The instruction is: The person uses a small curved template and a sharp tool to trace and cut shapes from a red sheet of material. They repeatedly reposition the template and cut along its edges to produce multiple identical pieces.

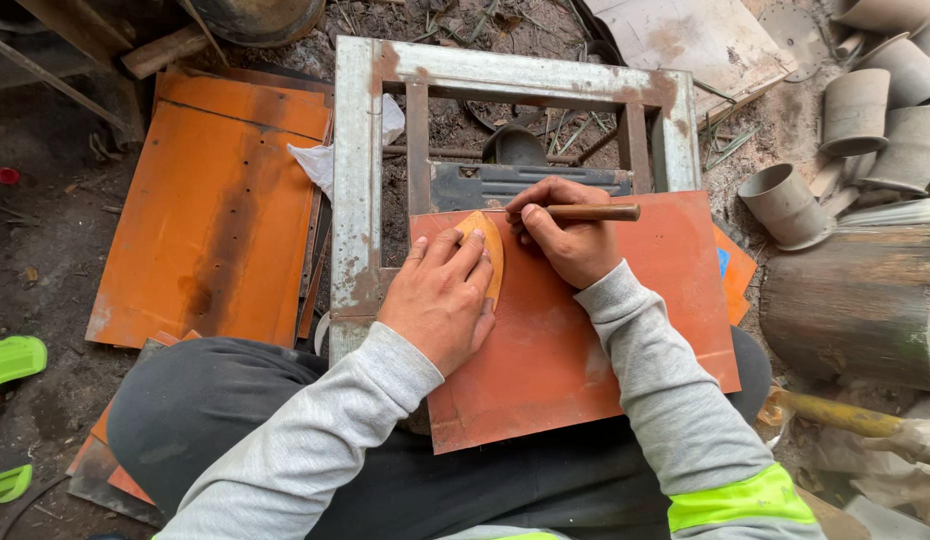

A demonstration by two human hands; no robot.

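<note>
An orange metal sheet (625, 330) lies across my lap and on a rusty metal frame (357, 180). My left hand (440, 295) presses a small orange curved template (488, 250) flat on the sheet. My right hand (570, 235) grips a brown wooden-handled scriber (595, 212), its tip hidden under the fingers next to the template's upper edge. Both hands nearly touch at the sheet's top edge.
More orange sheets (215, 210) lie stacked on the ground at left. Several grey metal cups (855, 110) are piled at upper right, above a wooden log (855, 310). A yellow-handled tool (845, 415) lies at right. Dirt and scrap surround the frame.
</note>
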